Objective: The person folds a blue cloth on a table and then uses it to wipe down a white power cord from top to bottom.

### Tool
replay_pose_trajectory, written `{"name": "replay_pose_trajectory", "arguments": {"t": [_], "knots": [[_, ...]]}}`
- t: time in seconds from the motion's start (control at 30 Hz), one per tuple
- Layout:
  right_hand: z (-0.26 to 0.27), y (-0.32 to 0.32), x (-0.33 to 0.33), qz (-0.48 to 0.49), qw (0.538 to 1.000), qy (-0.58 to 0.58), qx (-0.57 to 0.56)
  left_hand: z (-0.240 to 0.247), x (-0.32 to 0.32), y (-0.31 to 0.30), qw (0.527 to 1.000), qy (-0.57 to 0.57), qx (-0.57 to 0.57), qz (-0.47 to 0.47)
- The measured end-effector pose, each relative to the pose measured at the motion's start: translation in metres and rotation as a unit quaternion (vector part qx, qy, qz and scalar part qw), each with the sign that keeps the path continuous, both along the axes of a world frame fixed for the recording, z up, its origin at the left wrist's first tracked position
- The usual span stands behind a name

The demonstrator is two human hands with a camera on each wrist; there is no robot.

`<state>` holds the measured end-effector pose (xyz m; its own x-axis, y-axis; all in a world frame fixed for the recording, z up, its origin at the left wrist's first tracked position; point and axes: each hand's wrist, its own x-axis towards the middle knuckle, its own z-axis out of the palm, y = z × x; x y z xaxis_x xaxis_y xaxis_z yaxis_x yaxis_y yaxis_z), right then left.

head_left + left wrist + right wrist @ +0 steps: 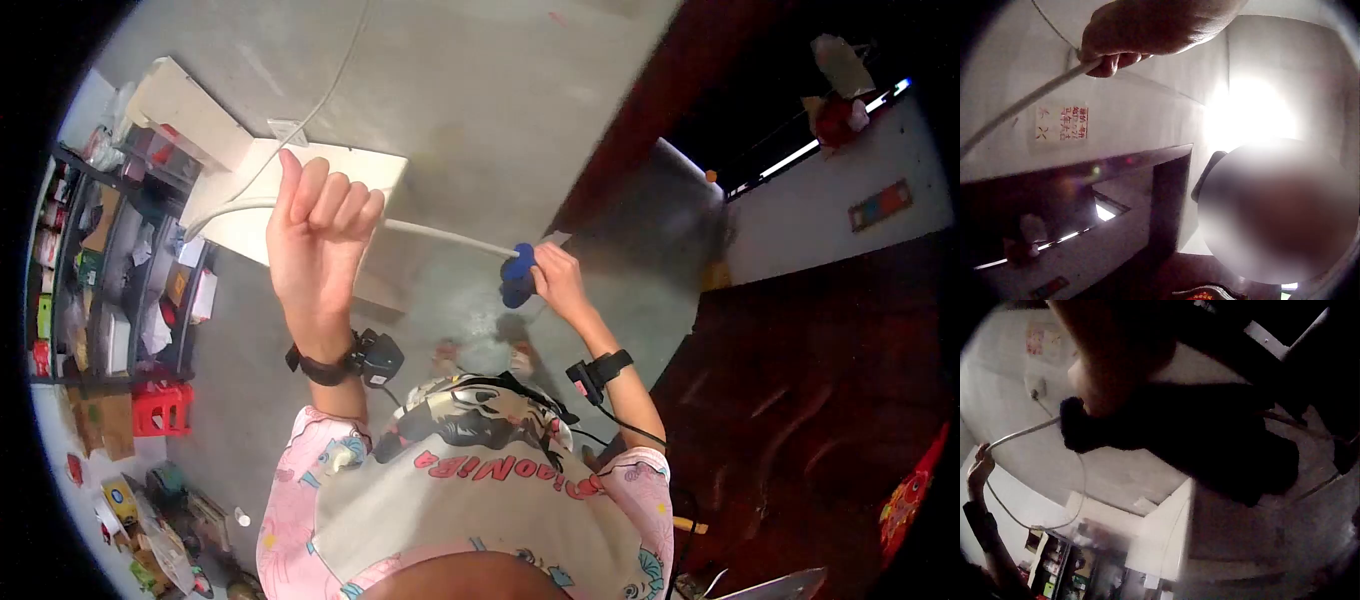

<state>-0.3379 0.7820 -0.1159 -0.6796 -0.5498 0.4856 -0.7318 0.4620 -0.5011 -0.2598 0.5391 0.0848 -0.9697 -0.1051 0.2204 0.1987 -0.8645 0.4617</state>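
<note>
My left hand point(325, 225) is raised in front of me, its fingers curled round a white cord point(450, 237). In the left wrist view the cord point(1022, 100) runs out of the fist. My right hand point(560, 280) grips a dark blue, soft-looking thing point(517, 275) at the other end of the taut stretch of cord. Seen from the right wrist, this blue thing point(1210, 437) is a long dark shape hanging from the hand, its details lost in shadow. Beyond the left hand the cord loops back in a slack curve.
A white table point(380, 170) stands behind the left hand. Shelves point(125, 260) full of goods line the left side, with a red plastic stool point(163, 408) below. A wall socket point(1035, 387) has a cable plugged in. Dark reddish wooden furniture point(810, 390) fills the right.
</note>
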Motion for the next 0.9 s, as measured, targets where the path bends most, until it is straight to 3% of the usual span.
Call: {"name": "replay_pose_trajectory", "arguments": {"t": [0.1,0.23,0.33,0.4,0.47,0.5,0.57,0.73,0.77,0.9], "knots": [[-0.002,0.045,-0.018,-0.007,0.999,0.041,-0.012,0.009,0.005,0.036,0.997,0.058,-0.017,0.051],[-0.016,0.094,-0.037,0.01,0.997,0.081,0.008,0.019,0.011,0.059,0.995,0.089,-0.001,0.048],[-0.008,0.11,-0.041,0.036,0.996,0.03,0.071,0.017,0.004,0.065,0.987,0.123,0.009,0.101],[0.001,0.107,-0.037,0.032,0.998,0.002,0.049,0.014,-0.003,0.073,0.977,0.139,0.004,0.16],[0.003,0.097,-0.039,0.032,0.999,-0.036,-0.005,0.013,-0.01,0.089,0.978,0.14,-0.013,0.156],[0.01,0.09,-0.037,0.036,0.999,0.005,-0.039,0.011,-0.013,0.1,0.979,0.134,-0.028,0.153],[0.049,0.074,-0.029,0.09,0.992,-0.056,-0.069,0.004,-0.027,0.129,0.985,0.059,-0.064,0.146],[0.104,0.041,-0.015,0.13,0.97,-0.053,-0.198,-0.021,-0.048,0.163,0.987,-0.01,-0.116,0.11],[0.107,0.037,-0.016,0.127,0.971,-0.055,-0.196,-0.023,-0.049,0.167,0.979,-0.069,-0.15,0.122],[0.094,0.021,-0.022,0.129,0.961,-0.064,-0.236,-0.03,-0.056,0.155,0.978,-0.049,-0.163,0.122]]}}
